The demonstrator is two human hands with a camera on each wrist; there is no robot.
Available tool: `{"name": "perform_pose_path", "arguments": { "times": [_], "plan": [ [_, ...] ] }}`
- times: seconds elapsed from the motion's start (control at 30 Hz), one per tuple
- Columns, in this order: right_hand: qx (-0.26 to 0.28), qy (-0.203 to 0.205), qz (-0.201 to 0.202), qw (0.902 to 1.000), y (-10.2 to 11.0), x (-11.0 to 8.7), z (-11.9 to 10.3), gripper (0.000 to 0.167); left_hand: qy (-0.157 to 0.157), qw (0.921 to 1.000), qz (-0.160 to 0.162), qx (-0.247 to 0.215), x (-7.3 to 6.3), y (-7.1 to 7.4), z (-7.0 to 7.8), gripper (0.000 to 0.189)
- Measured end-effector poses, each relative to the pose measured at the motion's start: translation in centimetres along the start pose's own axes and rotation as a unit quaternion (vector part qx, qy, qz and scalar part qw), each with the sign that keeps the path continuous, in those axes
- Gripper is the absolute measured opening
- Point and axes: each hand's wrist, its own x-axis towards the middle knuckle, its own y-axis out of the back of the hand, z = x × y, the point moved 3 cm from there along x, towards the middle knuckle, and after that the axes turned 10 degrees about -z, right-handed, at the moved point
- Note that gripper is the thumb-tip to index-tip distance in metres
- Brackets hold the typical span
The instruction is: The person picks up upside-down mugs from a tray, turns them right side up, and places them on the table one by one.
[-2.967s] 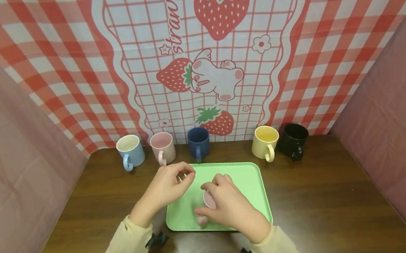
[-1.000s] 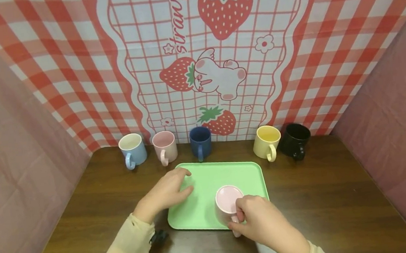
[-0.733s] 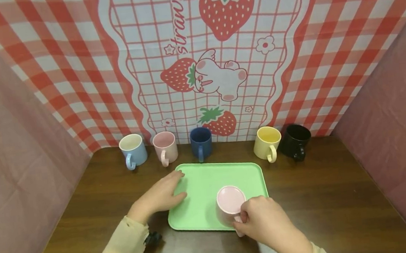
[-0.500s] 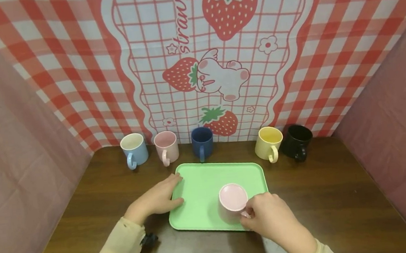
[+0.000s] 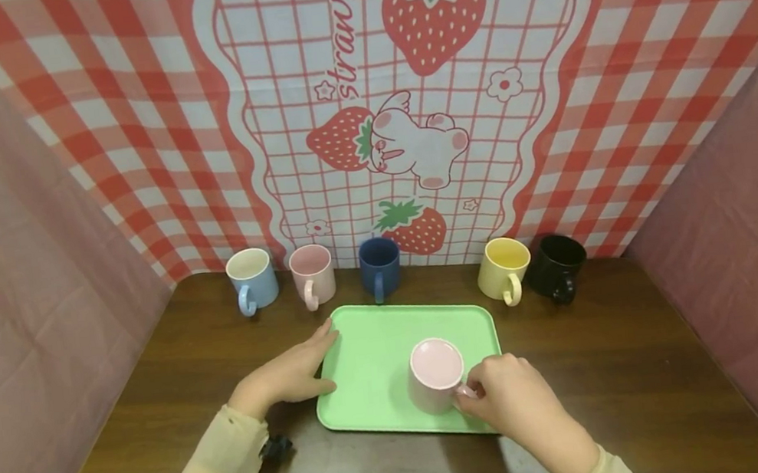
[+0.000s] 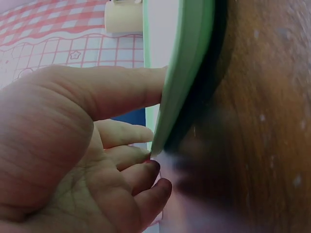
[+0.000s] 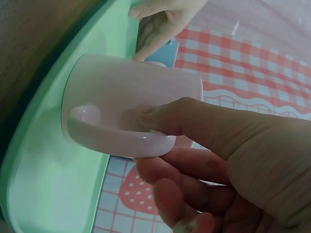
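Observation:
A pink mug stands upside down on the light green tray, right of its middle, its pale base facing up. Its handle points to the right and toward the person. My right hand pinches that handle between thumb and fingers; in the right wrist view the thumb lies against the mug's side. At the tray's left edge rests my left hand, fingers and thumb spread and fairly straight. The left wrist view shows its thumb touching the tray rim.
Along the back of the wooden table stand a light blue mug, another pink mug, a dark blue mug, a yellow mug and a black mug. A strawberry-print checked cloth hangs behind them.
The pink mug, tilted in the right hand at first, now stands base up farther right, its handle turned more rightward. The left hand has moved from above the tray to its left edge.

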Motion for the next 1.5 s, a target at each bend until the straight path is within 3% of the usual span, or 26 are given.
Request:
{"name": "perform_pose_path", "arguments": {
  "times": [0.23, 0.5, 0.87, 1.13, 1.5],
  "plan": [
    [-0.005, 0.027, -0.008, 0.9996, 0.0, 0.1, 0.1, 0.051, 0.0, 1.0, -0.005, -0.003, 0.0, 0.1, -0.4, 0.087],
    [-0.055, 0.101, 0.033, 0.9929, -0.2, 0.1, 0.2, 0.053, 0.007, 0.9999, -0.009, 0.0, 0.2, -0.1, -0.4, 0.086],
    [-0.066, 0.142, 0.093, 0.9832, 0.2, 1.2, 0.9, 0.05, 0.006, 1.0, 0.0, -0.005, 0.1, 0.0, -0.5, 0.086],
    [-0.069, 0.216, 0.156, 0.9614, 1.0, 1.9, 1.8, 0.038, 0.007, 1.0, 0.004, -0.004, 0.2, -0.1, -0.6, 0.086],
    [-0.02, 0.214, 0.232, 0.9487, 3.2, 2.7, 3.2, 0.023, 0.001, 0.9999, 0.003, -0.01, 0.2, -0.2, -0.4, 0.086]
  ]
}}
